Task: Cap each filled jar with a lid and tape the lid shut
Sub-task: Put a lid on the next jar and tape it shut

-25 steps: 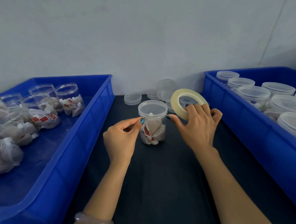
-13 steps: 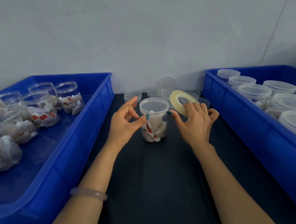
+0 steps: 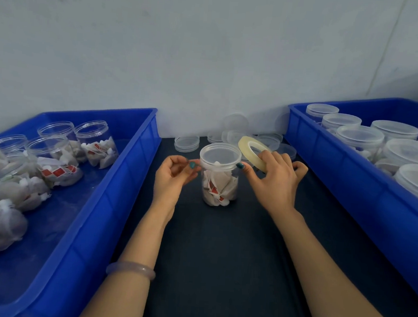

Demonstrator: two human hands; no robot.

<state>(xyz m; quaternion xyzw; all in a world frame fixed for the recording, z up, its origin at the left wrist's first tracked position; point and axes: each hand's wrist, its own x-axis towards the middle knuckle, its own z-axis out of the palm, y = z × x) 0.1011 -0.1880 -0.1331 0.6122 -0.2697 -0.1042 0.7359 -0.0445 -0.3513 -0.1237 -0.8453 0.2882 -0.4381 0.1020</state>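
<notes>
Filled jar (image 3: 219, 184) stands upright on the dark table, lid (image 3: 220, 156) seated. Left hand (image 3: 173, 178), just left of the jar, has thumb and forefinger drawn together at the lid's rim; whether a tape end lies between them cannot be told. Right hand (image 3: 275, 185), just right of the jar, grips the tape roll (image 3: 249, 148) with its thumb at the rim, judged ready to run tape round the lid seam.

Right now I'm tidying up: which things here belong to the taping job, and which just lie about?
In hand: jar, lid, tape, left hand, right hand.
Lying about: spare lids, open jars, capped jars.
</notes>
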